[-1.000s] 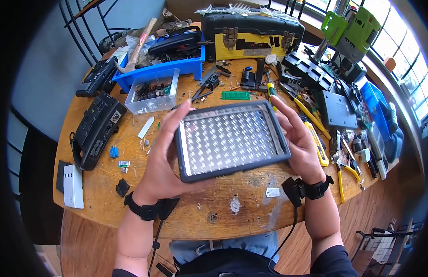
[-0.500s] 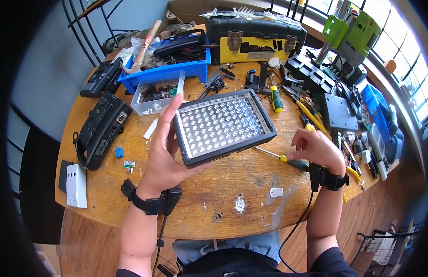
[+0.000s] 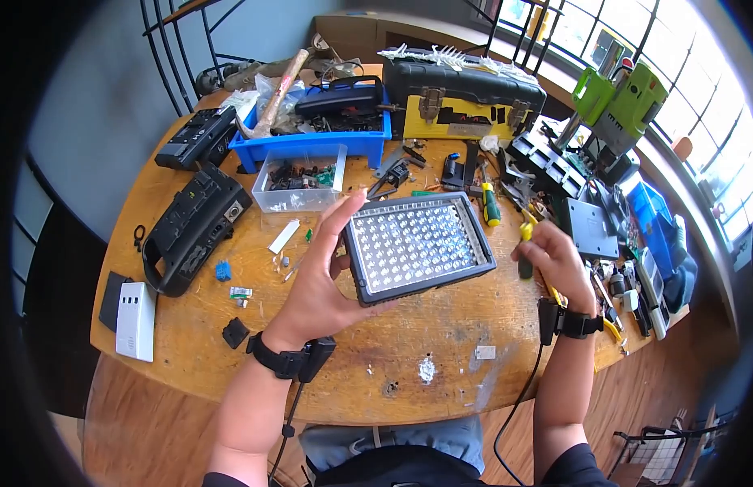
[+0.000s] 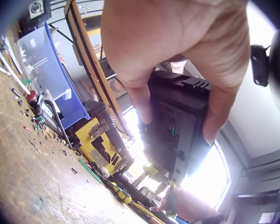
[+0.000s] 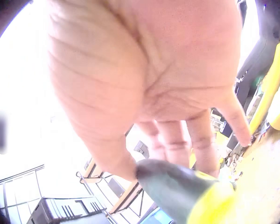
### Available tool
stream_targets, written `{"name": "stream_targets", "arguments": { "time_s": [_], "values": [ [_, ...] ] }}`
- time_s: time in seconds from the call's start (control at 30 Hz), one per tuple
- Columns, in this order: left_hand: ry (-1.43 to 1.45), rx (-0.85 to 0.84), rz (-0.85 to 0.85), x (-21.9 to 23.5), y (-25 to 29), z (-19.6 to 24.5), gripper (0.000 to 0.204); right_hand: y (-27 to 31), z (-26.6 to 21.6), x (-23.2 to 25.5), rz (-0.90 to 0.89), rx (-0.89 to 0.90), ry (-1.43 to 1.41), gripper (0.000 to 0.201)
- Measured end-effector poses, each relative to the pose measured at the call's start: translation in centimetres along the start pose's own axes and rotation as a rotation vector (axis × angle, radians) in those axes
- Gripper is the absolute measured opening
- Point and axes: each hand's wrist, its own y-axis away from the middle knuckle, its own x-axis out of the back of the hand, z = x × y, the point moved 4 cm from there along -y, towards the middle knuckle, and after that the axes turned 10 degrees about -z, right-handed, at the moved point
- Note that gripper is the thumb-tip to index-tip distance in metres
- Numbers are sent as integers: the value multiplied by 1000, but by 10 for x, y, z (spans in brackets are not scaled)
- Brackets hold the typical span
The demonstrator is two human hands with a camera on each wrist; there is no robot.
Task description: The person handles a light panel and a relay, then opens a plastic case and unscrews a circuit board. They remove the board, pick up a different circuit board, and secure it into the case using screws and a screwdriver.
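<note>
An LED light panel (image 3: 421, 246) with a black frame is held up off the table, its lit-looking lens face turned toward the head camera. My left hand (image 3: 318, 280) grips it by its left end, thumb on the upper edge; the left wrist view shows the panel's dark back (image 4: 170, 126) between thumb and fingers. My right hand (image 3: 561, 266), right of the panel, pinches a green and yellow screwdriver handle (image 3: 526, 253). In the right wrist view the dark green handle (image 5: 170, 189) lies between thumb and fingers. The blade is not clearly visible.
A second green and yellow screwdriver (image 3: 490, 204) lies behind the panel. Farther back stand a clear parts box (image 3: 299, 199), a blue tray (image 3: 311, 146) and a toolbox (image 3: 466, 105). Black devices (image 3: 194, 231) are at left; pliers, cables and a green drill stand (image 3: 628, 101) are at right.
My right hand has let go of the panel and picked up the screwdriver that lay on the table. The left hand still holds the panel, and the head view has shifted.
</note>
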Motion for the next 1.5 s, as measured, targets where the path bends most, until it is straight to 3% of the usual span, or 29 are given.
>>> {"name": "stream_targets", "arguments": {
  "time_s": [0.13,0.23,0.37,0.47,0.6,0.9,1.03,1.5],
  "values": [
    [-9,29,-14,0,0,-1,110,-21,-32,18,193,255,-83,13],
    [-46,49,-20,-1,2,-3,110,-28,-85,19,312,429,-107,21],
    [-69,81,-30,-1,2,-1,110,-25,-119,26,334,417,-148,28],
    [-66,82,-40,-1,3,-4,110,-23,-126,20,194,488,-125,39],
    [-44,59,-39,-1,6,-10,112,-9,-126,28,-164,631,83,32],
    [-120,-38,-51,-1,2,-7,113,-6,-127,31,-266,783,146,32],
    [-91,-43,-45,-2,0,-5,115,-10,-132,36,-391,812,187,36],
    [-148,-34,-21,-1,1,-6,121,-3,-146,26,-580,739,186,40]
  ]
}}
